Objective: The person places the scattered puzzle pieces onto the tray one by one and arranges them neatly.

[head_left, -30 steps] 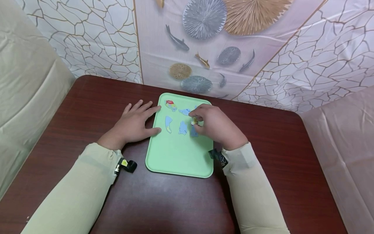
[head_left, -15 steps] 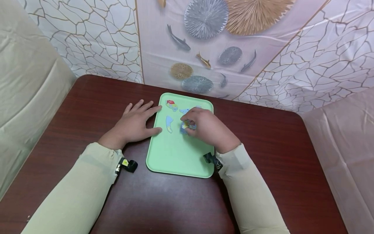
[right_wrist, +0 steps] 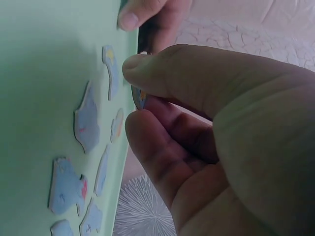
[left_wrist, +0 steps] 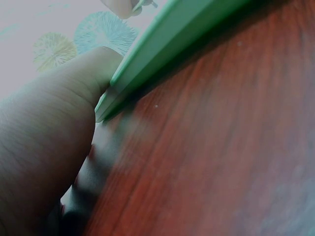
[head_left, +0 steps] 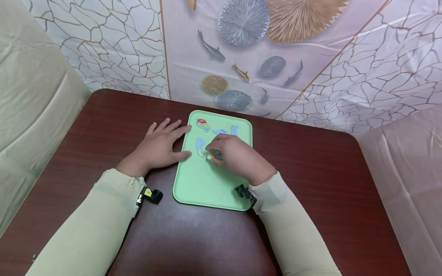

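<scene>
A light green tray (head_left: 210, 184) bears several flat, irregular puzzle pieces, mostly light blue. My left hand (head_left: 153, 147) lies with fingers spread on the table, its thumb and index fingertips at the tray's left rim. Over the tray, my right hand (head_left: 236, 157) pinches a small puzzle piece (right_wrist: 140, 97) between thumb and fingers; yellow shows on it in the head view. Just left of that hand lies a curved blue and yellow piece (head_left: 200, 147). Behind it sits a red and yellow piece (head_left: 203, 124). My right hand hides some pieces in the head view.
The tray rests on a dark red-brown table (head_left: 310, 184). Two blue pieces, one lying flat (head_left: 219, 131) and one narrow upright-shaped piece (head_left: 234, 130), are near the tray's far right. A patterned cloth (head_left: 207, 57) hangs behind the table.
My right hand has moved left and slightly nearer over the tray, carrying the pinched puzzle piece. The narrow blue piece at the far right has come into full view. My left hand has stayed still.
</scene>
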A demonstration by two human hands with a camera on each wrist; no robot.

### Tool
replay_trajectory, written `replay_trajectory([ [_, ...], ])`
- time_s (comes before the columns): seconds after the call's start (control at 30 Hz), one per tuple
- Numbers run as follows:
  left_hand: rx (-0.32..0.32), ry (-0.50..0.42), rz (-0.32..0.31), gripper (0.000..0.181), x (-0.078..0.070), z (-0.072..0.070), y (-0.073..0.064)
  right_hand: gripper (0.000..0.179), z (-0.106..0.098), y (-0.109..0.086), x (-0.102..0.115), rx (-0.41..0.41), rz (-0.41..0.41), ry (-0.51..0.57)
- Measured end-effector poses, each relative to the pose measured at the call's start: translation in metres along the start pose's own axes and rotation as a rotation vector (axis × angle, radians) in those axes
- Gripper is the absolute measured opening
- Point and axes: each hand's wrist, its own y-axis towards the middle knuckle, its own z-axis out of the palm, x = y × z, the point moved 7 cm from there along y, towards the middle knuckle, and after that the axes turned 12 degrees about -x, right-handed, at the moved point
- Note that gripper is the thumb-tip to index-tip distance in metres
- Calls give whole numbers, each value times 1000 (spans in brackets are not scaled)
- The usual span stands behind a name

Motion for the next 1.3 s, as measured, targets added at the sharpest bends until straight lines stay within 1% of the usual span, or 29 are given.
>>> replay_trajectory([
  [0.3,-4,1,5,88,0,1,-1,24,13,-1,12,20,-68,18],
  [0.53,-8,2,4,87,-1,0,-1,22,21,-1,17,65,-53,28],
  [0.77,-11,0,11,88,-2,-1,-1,22,28,-2,20,88,-55,7],
  [0.93,-9,1,10,88,-1,0,0,22,30,-3,21,97,-69,-10],
  [1.3,-11,2,8,88,-1,-1,0,25,31,-4,21,125,-63,-40],
])
